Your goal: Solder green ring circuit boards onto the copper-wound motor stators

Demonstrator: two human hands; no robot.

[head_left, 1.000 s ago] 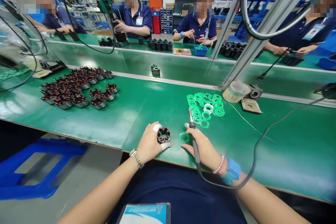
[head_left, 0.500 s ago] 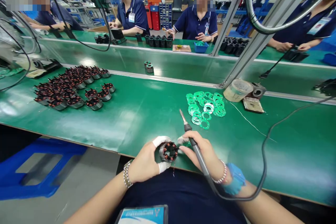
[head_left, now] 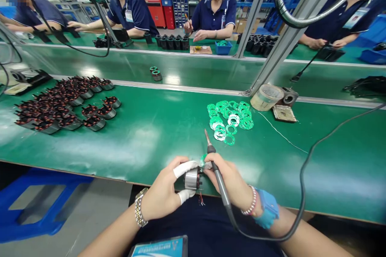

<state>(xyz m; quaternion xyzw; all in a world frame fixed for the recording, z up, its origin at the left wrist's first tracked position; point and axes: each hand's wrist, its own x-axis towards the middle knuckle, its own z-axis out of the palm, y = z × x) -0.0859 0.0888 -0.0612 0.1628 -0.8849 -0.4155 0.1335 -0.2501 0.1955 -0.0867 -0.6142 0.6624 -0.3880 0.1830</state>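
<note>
My left hand, with white finger cots on thumb and forefinger, grips a small motor stator turned on its side at the near edge of the green bench. My right hand holds a soldering iron with its tip pointing up and away. The fingertips of that hand also pinch a green ring board against the stator's top. A black cord runs from the iron to the right.
A pile of green ring boards lies just beyond my hands. Many wound stators cover the bench at left. A tape roll and a solder holder sit at right. Across the conveyor, other people work.
My left hand lifted the stator from the bench and tipped it on its side. My right hand picked up a green ring board and brought it to the stator. The view drifted downward.
</note>
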